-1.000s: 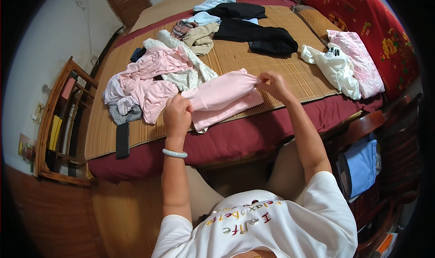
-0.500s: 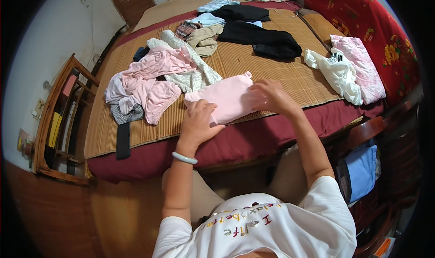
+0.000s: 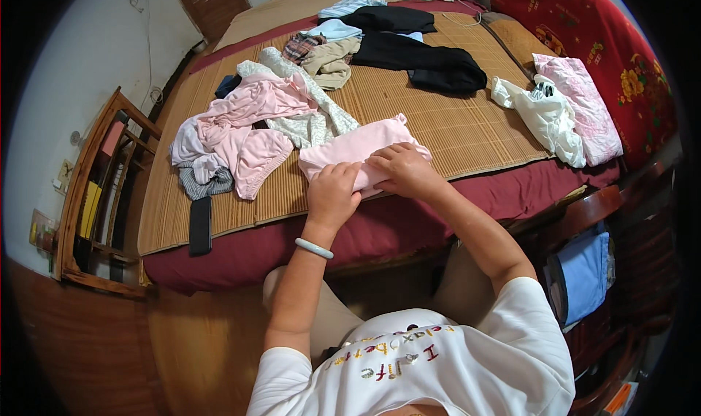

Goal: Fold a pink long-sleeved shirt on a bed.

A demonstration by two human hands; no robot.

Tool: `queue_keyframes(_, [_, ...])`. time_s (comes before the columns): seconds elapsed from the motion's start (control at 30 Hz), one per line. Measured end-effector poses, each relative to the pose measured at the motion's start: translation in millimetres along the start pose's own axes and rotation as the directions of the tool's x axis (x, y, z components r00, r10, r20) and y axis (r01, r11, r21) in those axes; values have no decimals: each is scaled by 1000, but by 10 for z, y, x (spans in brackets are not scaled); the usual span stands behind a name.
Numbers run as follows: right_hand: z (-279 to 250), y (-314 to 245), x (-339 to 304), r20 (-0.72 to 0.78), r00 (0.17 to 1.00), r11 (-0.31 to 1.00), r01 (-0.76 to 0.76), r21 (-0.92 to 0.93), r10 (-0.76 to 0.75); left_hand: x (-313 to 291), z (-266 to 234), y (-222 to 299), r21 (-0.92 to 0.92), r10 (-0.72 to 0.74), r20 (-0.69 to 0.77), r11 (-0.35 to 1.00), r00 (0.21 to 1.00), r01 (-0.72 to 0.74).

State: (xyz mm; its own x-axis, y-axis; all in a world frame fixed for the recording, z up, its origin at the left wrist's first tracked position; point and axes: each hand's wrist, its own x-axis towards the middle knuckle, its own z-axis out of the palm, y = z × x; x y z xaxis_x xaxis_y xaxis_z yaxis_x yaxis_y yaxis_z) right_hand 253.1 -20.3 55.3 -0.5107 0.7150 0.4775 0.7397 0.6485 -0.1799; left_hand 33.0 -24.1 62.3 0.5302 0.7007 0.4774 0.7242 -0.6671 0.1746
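Observation:
A light pink garment [image 3: 350, 144], folded into a rough rectangle, lies on the bamboo mat close to the bed's near edge. My left hand [image 3: 334, 196], a pale bangle [image 3: 314, 248] on its wrist, grips the garment's near edge with fingers on top. Beside it my right hand [image 3: 404, 171] holds the same edge near the middle, its fingers curled over the cloth and the thumb toward my left hand. The layers under both hands are hidden. Left of the garment, a pile with a pink garment [image 3: 252, 102] and a white patterned one [image 3: 292, 130] almost touches it.
A black phone [image 3: 200, 226] rests at the mat's front left. Black trousers [image 3: 416, 58] and a beige garment [image 3: 332, 62] lie farther back. To the right are a white garment [image 3: 544, 120] and a pink patterned cloth [image 3: 584, 109]. A wooden chair [image 3: 584, 215] stands at the right.
My right hand has moved left and nearer, from the garment's right end to its near edge. My left hand has shifted slightly right and now grips that edge too.

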Motion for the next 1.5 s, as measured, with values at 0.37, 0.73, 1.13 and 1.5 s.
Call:
queue_keyframes(0.37, [143, -117, 165, -201, 976, 994, 72, -84, -87, 45, 109, -79, 102, -73, -159, 991, 985, 90])
queue_keyframes(0.73, [198, 117, 141, -267, 964, 940, -103, -325, 14, 83, 188, -65, 191, -76, -208, 975, 975, 117])
queue_keyframes(1.13, [-179, 805, -484, -153, 941, 905, -334, -263, 303, -113, -34, -120, 46, -89, 39, 995, 995, 87])
queue_keyframes(1.5, [-119, 548, 155, -403, 838, 928, -355, 113, 369, 113, -111, -266, -204, -258, -101, 950, 961, 234])
